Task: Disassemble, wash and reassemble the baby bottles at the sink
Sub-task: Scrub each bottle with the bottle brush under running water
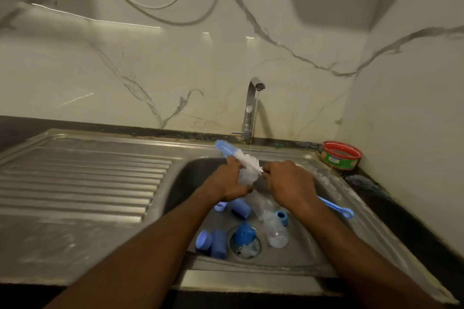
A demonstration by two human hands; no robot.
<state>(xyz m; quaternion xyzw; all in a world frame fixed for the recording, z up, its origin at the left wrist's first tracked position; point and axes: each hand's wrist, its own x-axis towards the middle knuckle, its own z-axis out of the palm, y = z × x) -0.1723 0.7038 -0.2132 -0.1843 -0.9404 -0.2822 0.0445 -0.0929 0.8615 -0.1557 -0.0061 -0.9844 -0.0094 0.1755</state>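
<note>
Over the steel sink [324,183], my left hand [229,182] grips a small clear bottle part [246,178]. My right hand [288,183] grips the blue handle of a bottle brush [247,159]; its white bristles and blue tip stick out up-left past the clear part, and its looped end [347,213] shows behind my wrist. In the basin lie two clear bottles [276,233], one partly under my hands. Around them lie blue sleeves [219,243], a blue lid [203,239], a blue ring [281,217] and a blue cap [244,233] over the drain.
A chrome tap [252,105] at the back runs a thin stream of water. The ribbed steel drainboard [75,178] stretches to the left. A red and green round tub [341,155] stands on the dark counter at the back right, by the marble wall corner.
</note>
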